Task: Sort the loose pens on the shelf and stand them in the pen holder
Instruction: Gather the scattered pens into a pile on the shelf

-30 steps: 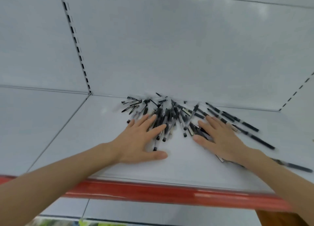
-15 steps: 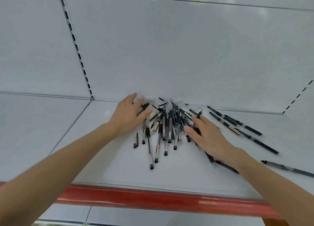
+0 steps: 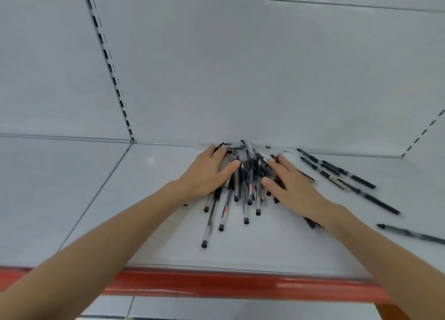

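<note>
Left hand lies flat on the pen pile mid-shelf, fingers straight and pressing. Right hand is the same, palm down. I'd squeeze both inward evenly so the pens line up, then sweep in the strays off right. No holder in sight.

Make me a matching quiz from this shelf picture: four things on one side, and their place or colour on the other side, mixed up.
Things:
1. left hand
2. right hand
3. shelf front strip
4. stray pens

Place or colour:
A. red
B. flat on the left side of the pen pile
C. lying apart, to the right of the pen pile
D. flat on the right side of the pen pile

Pairs: 1-B, 2-D, 3-A, 4-C.
</note>
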